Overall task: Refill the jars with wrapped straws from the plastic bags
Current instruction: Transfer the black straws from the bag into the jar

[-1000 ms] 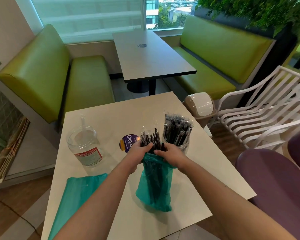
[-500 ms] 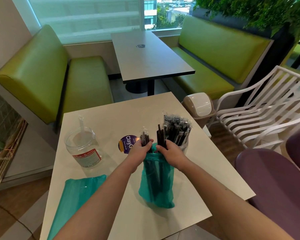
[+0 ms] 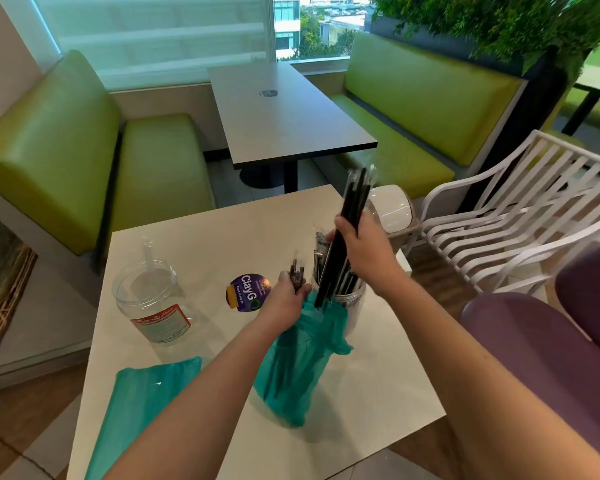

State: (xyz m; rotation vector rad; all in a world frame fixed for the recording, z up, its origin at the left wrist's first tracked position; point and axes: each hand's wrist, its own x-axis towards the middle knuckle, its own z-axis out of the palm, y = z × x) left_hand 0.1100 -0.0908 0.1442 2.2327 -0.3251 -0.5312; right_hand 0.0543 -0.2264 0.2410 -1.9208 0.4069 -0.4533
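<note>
Nearest, at the lower left of the frame, a second teal bag [image 3: 142,403] lies flat on the desk [image 3: 378,393], touched by neither hand. Just beyond it, at lower centre, the teal plastic bag [image 3: 298,368] in use stands slumped on the desk with dark straws showing through it; the left hand [image 3: 288,299] is curled round its gathered mouth, pinching a few straw tips [image 3: 297,271] that poke out above the fingers. The likely trouble starts here: the bag is limp, and if that grip slackens it may sag or tip and spill its remaining straws over the desk. Immediately behind the bag, at centre right, the fuller jar [image 3: 340,296] already looks crowded. The right hand [image 3: 359,244] is clamped on a bundle of wrapped straws [image 3: 347,230], which runs through the fist at a slant, its lower ends by the bag mouth and jar rim, its upper ends high above the hand. Pushed into so packed a jar, the slippery bundle could fan out, catch on the rim, or nudge the jar over. The nearly empty jar [image 3: 149,303] stands well apart at middle left, with a purple sticker [image 3: 246,292] between the jars.
</note>
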